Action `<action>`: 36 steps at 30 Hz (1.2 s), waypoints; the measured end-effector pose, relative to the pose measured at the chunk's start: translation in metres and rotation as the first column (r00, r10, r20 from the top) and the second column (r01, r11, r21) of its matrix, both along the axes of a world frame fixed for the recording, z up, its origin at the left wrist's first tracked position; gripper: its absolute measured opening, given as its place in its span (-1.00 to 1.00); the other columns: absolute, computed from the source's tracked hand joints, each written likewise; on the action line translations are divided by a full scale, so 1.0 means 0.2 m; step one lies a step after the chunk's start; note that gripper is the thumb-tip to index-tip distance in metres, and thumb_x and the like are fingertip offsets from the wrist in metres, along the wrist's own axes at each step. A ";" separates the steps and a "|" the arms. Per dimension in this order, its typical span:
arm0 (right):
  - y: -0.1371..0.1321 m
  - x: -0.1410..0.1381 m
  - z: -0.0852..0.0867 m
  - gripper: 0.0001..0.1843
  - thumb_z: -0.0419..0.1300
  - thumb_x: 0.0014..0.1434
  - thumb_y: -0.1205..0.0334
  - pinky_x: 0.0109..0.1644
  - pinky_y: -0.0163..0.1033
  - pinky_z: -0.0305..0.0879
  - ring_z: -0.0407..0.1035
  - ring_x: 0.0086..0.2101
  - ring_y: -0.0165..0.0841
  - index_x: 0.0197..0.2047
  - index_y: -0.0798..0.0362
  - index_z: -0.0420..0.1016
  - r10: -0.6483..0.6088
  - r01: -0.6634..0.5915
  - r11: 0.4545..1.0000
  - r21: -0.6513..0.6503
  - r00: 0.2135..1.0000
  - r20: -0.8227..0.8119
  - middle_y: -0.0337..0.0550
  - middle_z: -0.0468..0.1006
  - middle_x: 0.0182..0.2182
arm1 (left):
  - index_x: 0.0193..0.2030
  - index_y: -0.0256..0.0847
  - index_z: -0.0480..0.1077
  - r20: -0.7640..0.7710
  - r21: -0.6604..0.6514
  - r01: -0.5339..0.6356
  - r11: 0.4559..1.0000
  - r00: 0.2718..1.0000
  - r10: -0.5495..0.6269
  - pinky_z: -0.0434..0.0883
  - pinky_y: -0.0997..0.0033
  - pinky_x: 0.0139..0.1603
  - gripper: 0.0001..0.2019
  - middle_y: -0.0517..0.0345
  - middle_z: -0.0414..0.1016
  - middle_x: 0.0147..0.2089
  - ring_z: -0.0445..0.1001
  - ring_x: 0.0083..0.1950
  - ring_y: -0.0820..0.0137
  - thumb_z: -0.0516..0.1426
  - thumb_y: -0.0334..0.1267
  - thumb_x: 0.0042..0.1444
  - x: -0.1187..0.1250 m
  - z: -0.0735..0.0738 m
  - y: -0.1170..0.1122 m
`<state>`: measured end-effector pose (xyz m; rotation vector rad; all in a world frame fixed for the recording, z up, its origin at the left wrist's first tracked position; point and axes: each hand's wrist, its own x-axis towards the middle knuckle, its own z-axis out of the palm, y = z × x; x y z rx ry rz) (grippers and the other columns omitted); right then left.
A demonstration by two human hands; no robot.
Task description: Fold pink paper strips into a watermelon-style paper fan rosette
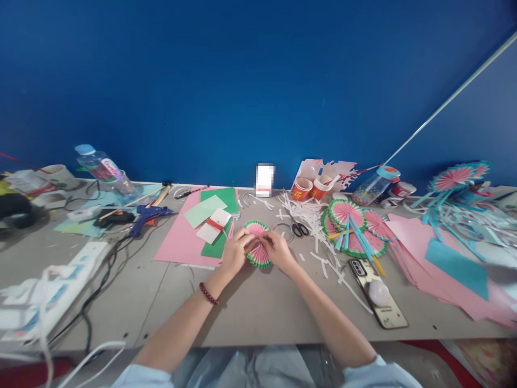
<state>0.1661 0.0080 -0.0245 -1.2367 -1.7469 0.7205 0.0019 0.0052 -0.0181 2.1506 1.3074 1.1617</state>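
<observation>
Rosette at counter centre, scissors at its 2 o'clock. Grip: left hand pinches it from 9 o'clock, right hand from 3 o'clock, fingertips near its middle. Press lightly, equally both sides; keep pleats even.

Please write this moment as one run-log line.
Left hand: holding pleated paper piece; Right hand: holding same piece; Piece: pink, green edges; Right of it: scissors, white paper strips; Left of it: blue glue gun
</observation>
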 end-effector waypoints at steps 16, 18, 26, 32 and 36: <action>0.00 -0.01 -0.01 -0.84 0.11 0.07 0.23 -0.23 -0.25 0.38 0.45 -0.34 -0.35 -0.26 0.05 0.44 0.026 -0.077 0.976 -0.202 0.970 -0.242 -0.13 0.53 -0.34 | -0.29 -0.18 0.48 0.150 -0.065 0.023 0.998 0.989 -0.013 0.31 0.42 -0.38 -0.81 0.10 0.42 -0.29 0.36 -0.40 0.45 0.07 -0.18 0.18 0.01 0.00 0.02; -0.01 -0.01 0.00 -0.82 0.13 0.07 0.20 -0.21 -0.23 0.38 0.46 -0.33 -0.33 -0.26 0.06 0.47 0.030 -0.089 0.972 -0.218 0.965 -0.260 -0.13 0.55 -0.35 | -0.29 -0.18 0.48 0.187 -0.100 0.034 0.994 0.982 -0.015 0.32 0.42 -0.38 -0.81 0.09 0.42 -0.28 0.37 -0.38 0.44 0.08 -0.17 0.17 0.01 -0.01 0.03; 0.02 0.02 0.01 -0.80 0.24 -0.02 0.12 -0.23 -0.22 0.35 0.45 -0.38 -0.32 -0.37 0.06 0.55 -0.008 -0.083 0.955 -0.283 0.952 -0.305 -0.16 0.60 -0.42 | -0.33 -0.18 0.48 0.235 -0.123 0.098 0.988 0.970 -0.067 0.34 0.43 -0.38 -0.81 0.08 0.43 -0.29 0.40 -0.34 0.40 0.08 -0.18 0.16 0.02 0.00 0.03; 0.01 0.02 0.02 -0.79 0.24 -0.01 0.10 -0.30 -0.26 0.33 0.42 -0.42 -0.35 -0.36 0.06 0.56 0.016 -0.119 0.951 -0.287 0.941 -0.338 -0.17 0.58 -0.43 | -0.36 -0.15 0.49 0.226 -0.057 0.070 0.996 0.972 -0.055 0.30 0.45 -0.44 -0.84 0.10 0.45 -0.32 0.37 -0.40 0.44 0.10 -0.21 0.14 0.02 -0.01 0.04; 0.00 0.01 0.05 -0.83 0.21 0.02 0.15 -0.33 -0.27 0.32 0.40 -0.43 -0.35 -0.39 0.06 0.53 0.000 -0.048 0.982 -0.181 0.967 -0.255 -0.15 0.55 -0.42 | -0.37 -0.15 0.49 0.249 -0.041 0.098 0.994 0.965 -0.085 0.29 0.43 -0.43 -0.83 0.09 0.47 -0.33 0.37 -0.39 0.42 0.09 -0.20 0.14 0.02 0.01 0.04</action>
